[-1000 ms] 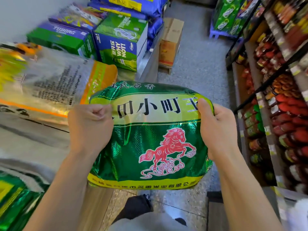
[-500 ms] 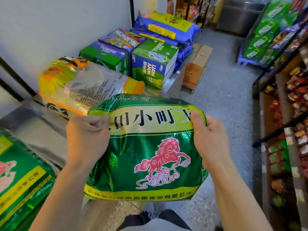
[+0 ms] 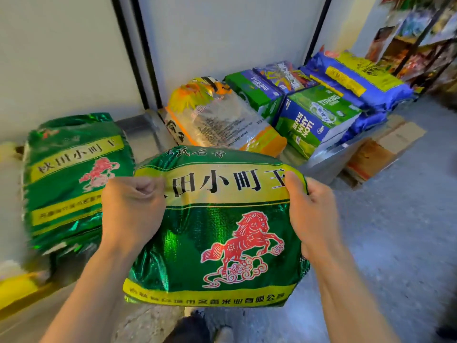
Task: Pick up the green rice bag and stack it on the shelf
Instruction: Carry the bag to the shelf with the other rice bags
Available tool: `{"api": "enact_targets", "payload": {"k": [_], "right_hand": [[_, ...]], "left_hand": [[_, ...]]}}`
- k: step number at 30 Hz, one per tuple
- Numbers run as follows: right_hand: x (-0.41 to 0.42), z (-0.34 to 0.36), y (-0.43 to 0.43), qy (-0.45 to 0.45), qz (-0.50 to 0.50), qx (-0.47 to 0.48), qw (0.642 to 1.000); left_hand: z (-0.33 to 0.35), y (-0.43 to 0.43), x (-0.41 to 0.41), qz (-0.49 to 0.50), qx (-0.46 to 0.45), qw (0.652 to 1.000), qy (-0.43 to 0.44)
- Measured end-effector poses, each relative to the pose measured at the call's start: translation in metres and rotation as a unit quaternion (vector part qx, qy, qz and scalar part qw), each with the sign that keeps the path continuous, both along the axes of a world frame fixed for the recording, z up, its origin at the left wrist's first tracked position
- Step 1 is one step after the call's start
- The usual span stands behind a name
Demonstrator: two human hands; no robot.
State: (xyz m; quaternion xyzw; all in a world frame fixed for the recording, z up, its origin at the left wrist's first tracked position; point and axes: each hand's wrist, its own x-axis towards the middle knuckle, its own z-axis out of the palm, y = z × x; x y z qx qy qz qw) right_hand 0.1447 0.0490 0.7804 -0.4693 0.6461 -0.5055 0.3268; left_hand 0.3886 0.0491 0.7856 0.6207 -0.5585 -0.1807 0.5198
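Two hands gripped the green rice bag (image 3: 217,233) mid-air at centre: left hand (image 3: 131,209) clenched at nine o'clock, right hand (image 3: 314,214) grasping at three o'clock. Matching green bag (image 3: 71,174) lay at ten o'clock.

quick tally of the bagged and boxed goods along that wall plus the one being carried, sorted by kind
Green rice bags: 2, the held one and one on the shelf
Clear and orange rice bag: 1
Blue sacks: at least 2, stacked
Beer cartons: 3
Brown cardboard boxes: 1
Total: at least 9
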Motion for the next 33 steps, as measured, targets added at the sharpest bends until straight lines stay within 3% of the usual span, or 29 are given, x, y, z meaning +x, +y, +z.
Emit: {"api": "enact_targets", "payload": {"k": [12,33], "right_hand": [[0.122,0.006,-0.029,0.045,0.201,-0.024,0.978],[0.324,-0.010,-0.080,0.037,0.234,0.053,0.970]], "left_hand": [[0.004,0.063,0.100,0.223,0.007,0.974,-0.045],[-0.014,0.030,0.296,0.221,0.021,0.975,-0.004]]}}
